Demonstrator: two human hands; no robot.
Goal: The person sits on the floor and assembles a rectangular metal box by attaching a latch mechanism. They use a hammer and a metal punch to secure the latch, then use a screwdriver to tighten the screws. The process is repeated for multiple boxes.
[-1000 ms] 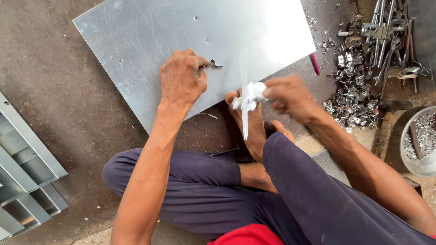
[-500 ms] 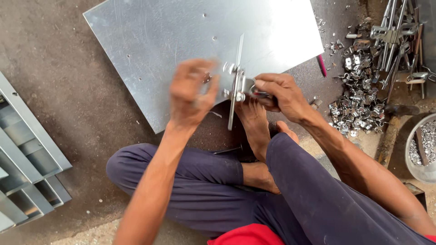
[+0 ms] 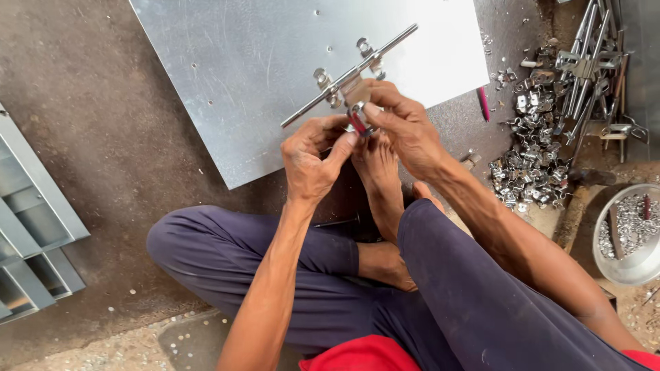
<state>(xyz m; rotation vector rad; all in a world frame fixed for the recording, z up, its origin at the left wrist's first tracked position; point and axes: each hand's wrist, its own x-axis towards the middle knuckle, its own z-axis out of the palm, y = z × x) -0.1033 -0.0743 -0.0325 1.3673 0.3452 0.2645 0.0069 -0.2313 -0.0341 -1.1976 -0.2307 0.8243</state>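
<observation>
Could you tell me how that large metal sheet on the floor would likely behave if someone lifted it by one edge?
The metal sheet looks thin and wide, so it would probably flex and wobble. Its smooth, shiny face suggests a slippery grip. Lying flat on the floor, its edge may be hard to get fingers under.
</observation>
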